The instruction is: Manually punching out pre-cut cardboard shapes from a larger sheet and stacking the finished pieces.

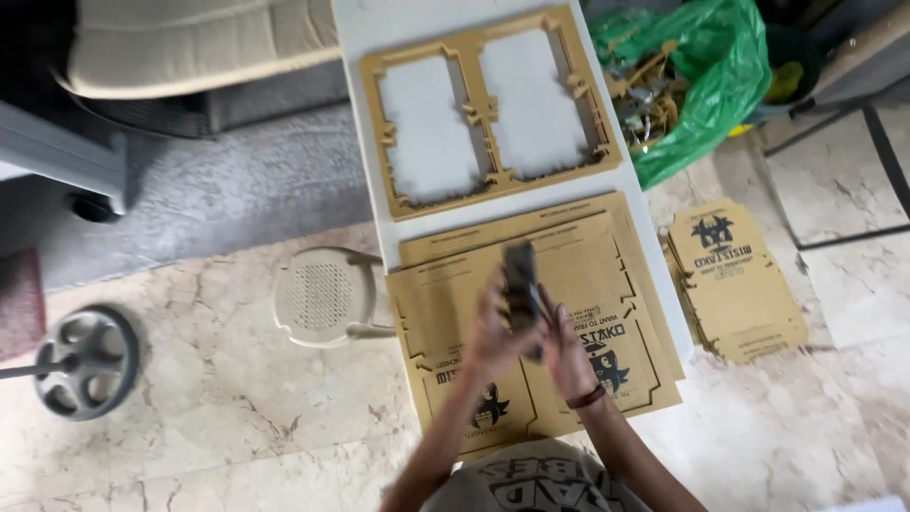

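1. Two hands, both mine, raised together above the near end of the desk. My left hand (493, 337) and right hand (567, 353) close on one small dark flat block (520, 289), blurred; what it is made of I cannot tell.
2. Dark block: held upright between the two hands, long axis running away from me toward the far end of the desk. It stands up out of my fingers, so it lies just ahead of and above both palms. Neither hand is clearly nearer; the left wraps its left side, the right its lower right edge.
3. Arm pose: both forearms come up from the bottom of the view and converge, wrists nearly touching. A dark band sits on my right wrist.
4. Stack of flat brown die-cut cardboard sheets with black print (569, 256), lying on the long white desk (355, 28), directly under the hands.
5. Brown cardboard frame with two rectangular cut-outs (471, 118), farther along the desk, well apart from the hands.
6. Second stack of printed brown sheets (735, 280) on the marble floor to my right.
7. Green plastic bag of cardboard offcuts (706, 85), beyond that stack.
8. Cream round perforated stool (318, 296), left of the desk.
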